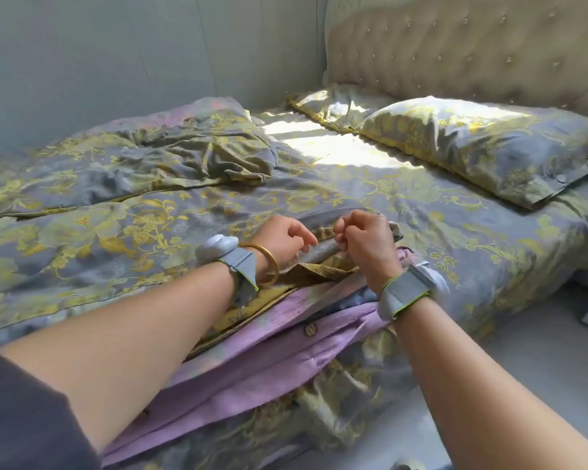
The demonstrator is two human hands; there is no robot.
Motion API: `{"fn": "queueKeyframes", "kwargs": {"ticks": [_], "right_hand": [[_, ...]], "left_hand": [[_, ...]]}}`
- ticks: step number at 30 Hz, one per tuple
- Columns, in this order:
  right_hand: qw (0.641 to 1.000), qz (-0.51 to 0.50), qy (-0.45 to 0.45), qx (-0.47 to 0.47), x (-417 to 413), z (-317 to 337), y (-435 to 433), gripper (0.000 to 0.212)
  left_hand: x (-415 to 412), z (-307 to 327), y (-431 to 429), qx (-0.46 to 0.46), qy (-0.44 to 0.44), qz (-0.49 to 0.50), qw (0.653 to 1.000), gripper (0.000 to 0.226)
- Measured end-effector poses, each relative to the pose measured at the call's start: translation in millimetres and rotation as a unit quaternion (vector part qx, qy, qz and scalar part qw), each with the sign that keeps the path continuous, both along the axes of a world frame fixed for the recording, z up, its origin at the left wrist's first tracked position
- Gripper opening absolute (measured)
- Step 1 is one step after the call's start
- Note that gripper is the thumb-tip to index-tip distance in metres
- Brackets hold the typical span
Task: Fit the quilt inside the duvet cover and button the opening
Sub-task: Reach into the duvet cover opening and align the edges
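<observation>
1. The bed (421,184) fills most of the view, set against a pale panelled wall (99,56) and ending in a beige button-tufted headboard (455,52).
2. Sunlight falls in a bright patch on the sheet just in front of the headboard, across two pillows (489,144) in grey cloth with a yellow floral print.
3. The duvet cover (116,232), in the same grey-and-yellow floral cloth, lies rumpled and puffy over the half of the bed away from the headboard.
4. Its open edge hangs over the near side of the bed, showing a lilac lining (252,361) and one round brown button (309,329).
5. The left hand (282,240) pinches a fold of the cover's edge, fingers together on the cloth.
6. The right hand (364,239), just beside it toward the headboard, has its fingers curled tight on the same edge.
7. Both wrists wear grey straps; the left also bears a gold bangle (265,262).
</observation>
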State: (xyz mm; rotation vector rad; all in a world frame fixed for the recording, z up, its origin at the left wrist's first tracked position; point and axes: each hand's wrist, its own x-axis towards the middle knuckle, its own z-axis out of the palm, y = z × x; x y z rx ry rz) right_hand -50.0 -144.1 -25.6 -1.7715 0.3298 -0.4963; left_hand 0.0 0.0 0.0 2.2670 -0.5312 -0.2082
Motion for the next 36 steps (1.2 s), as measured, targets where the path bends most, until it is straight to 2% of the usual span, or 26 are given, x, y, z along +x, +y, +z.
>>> {"fn": "queueKeyframes", "kwargs": {"ticks": [2, 6, 9, 12, 15, 17, 19, 21, 24, 27, 29, 31, 34, 36], "right_hand": [[0.994, -0.065, -0.016, -0.086, 2.0, -2.0, -10.7, 0.025], [0.969, -0.143, -0.042, -0.194, 1.7, -5.8, -25.1, 0.018], [0.947, -0.2, 0.03, -0.251, 2.3, -9.2, -38.2, 0.023], [0.945, -0.191, 0.12, -0.237, 4.2, -12.8, -53.0, 0.029], [0.965, -0.135, 0.117, -0.191, 7.5, -15.3, -65.7, 0.027], [0.971, -0.105, 0.101, -0.192, 7.8, -17.0, -71.1, 0.026], [0.969, -0.099, 0.102, -0.203, 6.7, -18.2, -73.5, 0.025], [0.961, -0.113, 0.119, -0.224, 7.5, -20.1, -73.7, 0.024], [0.948, -0.114, 0.167, -0.245, 7.7, -20.6, -75.2, 0.029], [0.984, -0.022, 0.121, -0.13, 4.7, -17.3, -78.1, 0.041], [0.989, -0.001, 0.097, -0.11, 1.6, -13.3, -78.6, 0.045], [0.992, 0.001, 0.081, -0.1, 2.2, -10.3, -80.2, 0.047], [0.992, 0.021, 0.089, -0.091, 1.8, -8.4, -82.2, 0.031], [0.991, 0.027, 0.092, -0.09, 0.4, -6.3, -84.0, 0.014]], "left_hand": [[5.8, -2.8, -14.5, 0.035, -0.069, 0.0, 0.997, 0.031], [13.3, -6.8, -43.7, 0.046, -0.121, 0.012, 0.992, 0.02], [19.6, -9.8, -61.3, 0.048, -0.164, 0.032, 0.985, 0.019], [18.2, -11.8, -76.0, 0.063, -0.138, 0.011, 0.988, 0.016], [15.4, -13.9, -88.2, 0.103, -0.115, -0.032, 0.987, 0.014], [14.6, -12.9, -90.8, 0.12, -0.112, -0.033, 0.986, 0.022], [13.7, -9.6, -91.8, 0.147, -0.091, -0.039, 0.984, 0.025], [13.6, -6.6, -93.1, 0.17, -0.091, -0.039, 0.98, 0.009], [11.6, -3.0, -94.1, 0.157, -0.11, -0.004, 0.981, 0.016], [8.4, -0.4, -92.7, 0.131, -0.169, 0.026, 0.977, 0.003], [7.9, 1.3, -91.3, 0.134, -0.192, 0.016, 0.972, 0.007], [7.8, 4.5, -89.6, 0.138, -0.162, -0.008, 0.977, 0.009], [9.4, 10.6, -86.4, 0.105, -0.121, -0.023, 0.987, 0.015], [12.5, 15.2, -85.0, 0.079, -0.15, -0.005, 0.985, 0.025]]}}
